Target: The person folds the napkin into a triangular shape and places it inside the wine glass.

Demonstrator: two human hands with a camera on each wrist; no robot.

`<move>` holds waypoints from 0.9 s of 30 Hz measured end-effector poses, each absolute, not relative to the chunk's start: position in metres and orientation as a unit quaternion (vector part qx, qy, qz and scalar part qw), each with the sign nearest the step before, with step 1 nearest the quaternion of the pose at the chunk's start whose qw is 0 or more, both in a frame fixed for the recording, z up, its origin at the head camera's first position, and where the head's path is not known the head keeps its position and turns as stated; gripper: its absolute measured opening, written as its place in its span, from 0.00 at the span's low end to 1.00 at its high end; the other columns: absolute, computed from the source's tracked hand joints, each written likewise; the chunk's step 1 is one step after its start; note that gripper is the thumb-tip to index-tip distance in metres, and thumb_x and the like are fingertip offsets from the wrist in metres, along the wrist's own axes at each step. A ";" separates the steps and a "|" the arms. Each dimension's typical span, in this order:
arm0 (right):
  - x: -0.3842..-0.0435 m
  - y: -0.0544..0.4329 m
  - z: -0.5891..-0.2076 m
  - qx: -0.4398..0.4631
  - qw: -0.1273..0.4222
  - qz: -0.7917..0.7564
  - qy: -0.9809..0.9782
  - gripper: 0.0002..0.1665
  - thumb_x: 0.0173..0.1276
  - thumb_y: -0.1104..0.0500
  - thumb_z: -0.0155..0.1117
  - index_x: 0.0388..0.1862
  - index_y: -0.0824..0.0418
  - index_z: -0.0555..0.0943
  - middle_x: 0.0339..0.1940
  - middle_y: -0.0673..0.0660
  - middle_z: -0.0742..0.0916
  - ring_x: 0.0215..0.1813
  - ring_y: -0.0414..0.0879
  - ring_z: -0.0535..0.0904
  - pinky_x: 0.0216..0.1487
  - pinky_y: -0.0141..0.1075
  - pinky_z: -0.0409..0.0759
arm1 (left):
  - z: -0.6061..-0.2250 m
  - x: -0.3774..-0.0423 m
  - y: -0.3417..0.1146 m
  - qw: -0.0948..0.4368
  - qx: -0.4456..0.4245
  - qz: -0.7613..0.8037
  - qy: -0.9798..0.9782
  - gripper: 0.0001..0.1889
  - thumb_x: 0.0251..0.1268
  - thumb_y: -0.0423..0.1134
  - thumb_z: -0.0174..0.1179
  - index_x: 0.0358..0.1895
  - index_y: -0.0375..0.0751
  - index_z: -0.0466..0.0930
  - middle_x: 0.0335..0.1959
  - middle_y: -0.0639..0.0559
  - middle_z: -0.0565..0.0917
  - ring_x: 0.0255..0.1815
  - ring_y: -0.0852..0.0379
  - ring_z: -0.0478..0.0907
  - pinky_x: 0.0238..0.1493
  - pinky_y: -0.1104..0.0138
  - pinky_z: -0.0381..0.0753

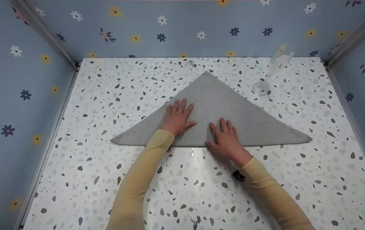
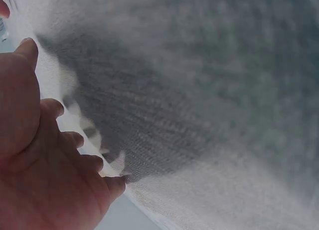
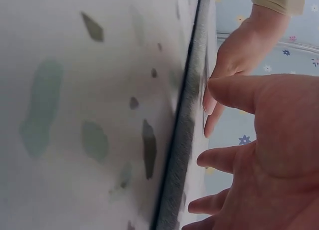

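Left hand (image 1: 178,120) loose, fingers spread, resting on grey cloth (image 1: 220,99); right hand (image 1: 227,140) likewise loose over cloth's long side, contact hard to tell from here. Cloth lies as triangle mid-table (image 1: 86,179), apex toward far edge. Clear glass (image 1: 279,65) standing near table's far right corner.

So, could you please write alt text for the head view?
A left hand and a right hand are spread over a triangular gray cloth on a speckled white table. A clear glass stands at the back right, before a blue flowered wall.
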State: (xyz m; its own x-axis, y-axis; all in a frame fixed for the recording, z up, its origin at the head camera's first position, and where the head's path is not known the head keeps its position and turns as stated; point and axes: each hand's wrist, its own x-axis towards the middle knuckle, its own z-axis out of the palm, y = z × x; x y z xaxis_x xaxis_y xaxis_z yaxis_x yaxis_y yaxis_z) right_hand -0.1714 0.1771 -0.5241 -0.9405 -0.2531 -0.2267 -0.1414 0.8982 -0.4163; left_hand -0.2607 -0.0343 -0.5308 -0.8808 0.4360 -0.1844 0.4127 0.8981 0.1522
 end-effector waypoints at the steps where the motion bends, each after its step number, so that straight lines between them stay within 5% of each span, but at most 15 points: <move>1: -0.171 0.176 -0.525 -0.097 0.141 -0.197 0.965 0.43 0.69 0.40 0.56 0.76 0.58 0.57 0.76 0.70 0.49 0.75 0.67 0.37 0.70 0.61 0.40 | -0.532 -0.261 -0.034 0.111 0.220 0.054 0.968 0.39 0.69 0.65 0.44 0.77 0.51 0.47 0.77 0.43 0.44 0.76 0.40 0.38 0.70 0.44 0.43; 27: -0.184 0.171 -0.527 -0.089 0.145 -0.193 0.966 0.44 0.67 0.41 0.60 0.76 0.55 0.57 0.75 0.71 0.48 0.74 0.69 0.36 0.67 0.65 0.40 | -0.529 -0.271 -0.040 0.114 0.223 0.054 0.967 0.41 0.66 0.67 0.46 0.77 0.53 0.48 0.77 0.45 0.45 0.76 0.41 0.40 0.70 0.44 0.45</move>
